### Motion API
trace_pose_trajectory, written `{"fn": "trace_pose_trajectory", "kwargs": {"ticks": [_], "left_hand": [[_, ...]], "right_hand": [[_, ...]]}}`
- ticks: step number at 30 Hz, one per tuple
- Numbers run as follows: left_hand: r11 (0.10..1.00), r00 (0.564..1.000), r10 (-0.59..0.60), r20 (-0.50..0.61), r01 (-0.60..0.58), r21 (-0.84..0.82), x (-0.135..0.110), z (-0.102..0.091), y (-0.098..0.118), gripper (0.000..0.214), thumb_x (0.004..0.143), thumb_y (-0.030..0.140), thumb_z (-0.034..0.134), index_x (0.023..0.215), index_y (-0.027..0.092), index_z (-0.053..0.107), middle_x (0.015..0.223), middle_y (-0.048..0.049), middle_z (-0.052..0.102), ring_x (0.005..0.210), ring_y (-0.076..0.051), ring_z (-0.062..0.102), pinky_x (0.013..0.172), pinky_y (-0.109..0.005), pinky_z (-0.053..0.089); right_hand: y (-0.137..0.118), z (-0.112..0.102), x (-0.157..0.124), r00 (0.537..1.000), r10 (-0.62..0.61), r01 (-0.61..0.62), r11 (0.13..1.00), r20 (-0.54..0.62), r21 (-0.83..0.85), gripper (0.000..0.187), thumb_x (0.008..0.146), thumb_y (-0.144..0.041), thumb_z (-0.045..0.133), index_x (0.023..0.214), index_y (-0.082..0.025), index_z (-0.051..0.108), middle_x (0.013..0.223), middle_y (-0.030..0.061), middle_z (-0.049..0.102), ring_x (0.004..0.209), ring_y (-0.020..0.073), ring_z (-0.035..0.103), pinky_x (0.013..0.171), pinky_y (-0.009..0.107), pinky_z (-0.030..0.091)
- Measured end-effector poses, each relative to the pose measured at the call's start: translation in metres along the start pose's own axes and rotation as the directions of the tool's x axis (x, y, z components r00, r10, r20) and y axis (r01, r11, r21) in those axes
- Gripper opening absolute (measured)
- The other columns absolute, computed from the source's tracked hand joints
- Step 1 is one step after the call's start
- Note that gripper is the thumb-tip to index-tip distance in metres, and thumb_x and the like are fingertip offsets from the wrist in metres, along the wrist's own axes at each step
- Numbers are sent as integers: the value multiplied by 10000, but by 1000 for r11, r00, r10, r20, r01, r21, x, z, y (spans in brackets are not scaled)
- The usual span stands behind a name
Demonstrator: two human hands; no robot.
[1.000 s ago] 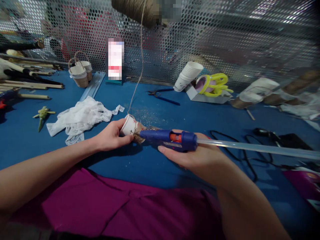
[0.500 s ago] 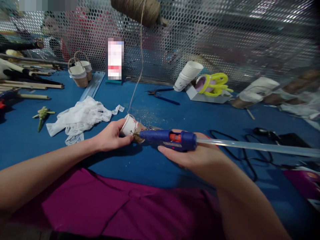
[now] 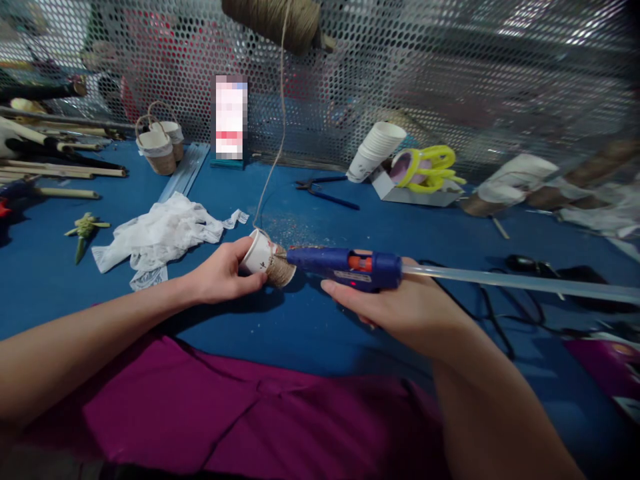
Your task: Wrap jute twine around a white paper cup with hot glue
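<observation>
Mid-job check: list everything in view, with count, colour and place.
paper cup: one, white, twine-wrapped end, centre
glue gun: one, blue and orange, nozzle at cup's wrapped end
glue stick: one, clear, out gun's rear
twine spool: one, tan, top centre, strand down to cup
lace cloth: one, white, left of cup
cup baskets: two, white and tan, far left
cup stack: one, white, far centre, tipped
pliers: one, blue-handled, near stack
table: one, blue, under all
left hand: one, gripping paper cup
right hand: one, gripping glue gun
</observation>
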State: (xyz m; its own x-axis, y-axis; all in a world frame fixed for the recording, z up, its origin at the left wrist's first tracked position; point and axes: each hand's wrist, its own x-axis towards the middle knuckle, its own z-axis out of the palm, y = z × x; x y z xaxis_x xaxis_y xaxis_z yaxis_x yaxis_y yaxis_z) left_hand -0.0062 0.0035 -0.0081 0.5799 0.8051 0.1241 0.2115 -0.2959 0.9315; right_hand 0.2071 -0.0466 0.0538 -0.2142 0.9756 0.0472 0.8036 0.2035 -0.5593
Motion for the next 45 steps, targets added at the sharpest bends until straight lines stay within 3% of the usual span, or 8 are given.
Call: {"fn": "trace_pose_trajectory", "kwargs": {"ticks": [12,23,28,42,45], "left_hand": [[996,998,69,13,-70,60,0,0,-1,260,693,174,523,936,83,525,810,-50,547,702,-127,513,635,-230,446],[993,998,68,5,-68,95,0,0,-1,246,679,167,520,912,86,535,805,-43,549,694,-130,516,619,-235,443],[995,997,81,10,-81,62,0,0,-1,252,681,170,520,919,88,532,800,-46,553,696,-130,522,626,-239,446],[993,996,90,9,-90,74,1,0,-4,279,682,176,523,944,85,537,832,-60,564,715,-138,533,646,-255,454],[993,996,88,6,-88,84,1,0,-3,291,675,171,526,952,84,539,822,-57,567,707,-137,534,635,-251,453]], "right_hand": [[-4,0,7,981,190,-193,977,45,90,290,691,-377,577,477,-228,451,374,-51,452,354,100,434,370,243,347],[-5,-1,4,991,130,-133,988,36,80,279,708,-369,553,488,-231,453,355,-55,432,339,98,408,352,242,319],[-4,0,6,975,217,-220,973,52,71,290,698,-387,566,487,-223,454,378,-52,447,364,99,437,378,236,344],[-3,-2,5,974,212,-218,973,81,81,299,700,-402,566,483,-224,462,371,-54,449,356,94,440,376,232,345],[-3,-2,4,961,256,-265,961,102,77,289,688,-427,570,501,-224,486,375,-51,462,348,97,439,370,234,347]]}}
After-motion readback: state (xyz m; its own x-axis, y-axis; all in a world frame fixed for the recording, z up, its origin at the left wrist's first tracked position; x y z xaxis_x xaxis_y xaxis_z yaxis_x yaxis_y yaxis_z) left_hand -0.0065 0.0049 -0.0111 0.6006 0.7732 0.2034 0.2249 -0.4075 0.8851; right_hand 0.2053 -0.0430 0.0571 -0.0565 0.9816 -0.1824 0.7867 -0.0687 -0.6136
